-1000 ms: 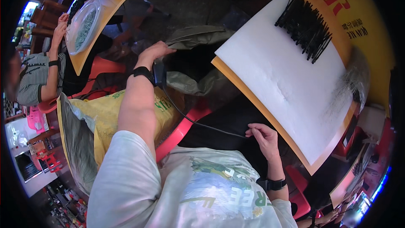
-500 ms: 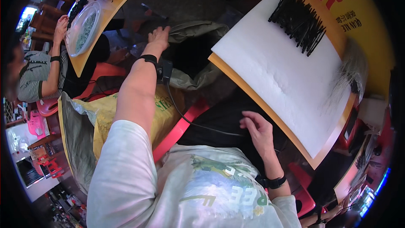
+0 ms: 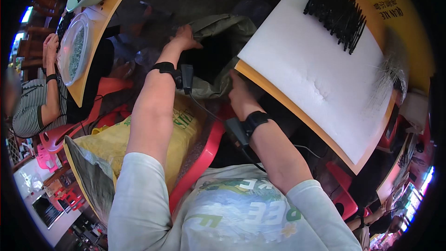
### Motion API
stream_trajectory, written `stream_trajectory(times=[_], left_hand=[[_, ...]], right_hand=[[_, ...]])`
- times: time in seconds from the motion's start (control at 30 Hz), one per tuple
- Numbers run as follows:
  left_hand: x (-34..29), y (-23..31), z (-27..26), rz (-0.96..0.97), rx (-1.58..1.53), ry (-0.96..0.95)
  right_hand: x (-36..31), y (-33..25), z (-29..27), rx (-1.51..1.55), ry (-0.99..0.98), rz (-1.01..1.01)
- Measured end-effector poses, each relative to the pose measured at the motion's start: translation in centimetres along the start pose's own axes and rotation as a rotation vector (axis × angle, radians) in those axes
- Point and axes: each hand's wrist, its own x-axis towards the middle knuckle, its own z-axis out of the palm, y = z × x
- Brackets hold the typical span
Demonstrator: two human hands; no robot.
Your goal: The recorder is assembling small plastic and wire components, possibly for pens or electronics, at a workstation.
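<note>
A grey-green woven sack (image 3: 216, 89) stands in front of me with its wide mouth open and its inside dark. My left hand (image 3: 184, 39) grips the left side of its rim, the thumb reaching over the opening. On the right side, near the board's corner, my right hand (image 3: 239, 94) holds the edge of the same sack; some of its fingers are hidden. Black straps with small dark boxes and cables sit on both wrists.
At right, a white-topped board (image 3: 302, 65) bears a row of thin black sticks (image 3: 335, 14) and a bundle of fine wires (image 3: 390, 74). A yellow sack (image 3: 160, 132) and red chair (image 3: 204, 158) are close by. Another person sits left, beside a table with a clear bowl (image 3: 74, 51).
My right hand has moved forward from near my lap to the right edge of the sack. My left hand has turned inward at the rim, its thumb now over the opening.
</note>
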Motion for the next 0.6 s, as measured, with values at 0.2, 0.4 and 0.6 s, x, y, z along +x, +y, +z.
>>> stream_trajectory(times=[0.2, 0.4, 0.6], left_hand=[[-0.9, -7.9, 1.9, -0.247, 0.012, 0.017], [0.1, -3.6, 6.7, 0.241, -0.212, -0.111], [1.3, -7.8, 0.2, 0.066, -0.225, -0.009]], right_hand=[[-10.0, -4.6, 5.5, -0.086, -0.104, 0.155], [-11.0, -6.5, 11.3, -0.16, 0.033, 0.24], [-11.8, -7.8, 9.7, -0.07, 0.059, 0.304]])
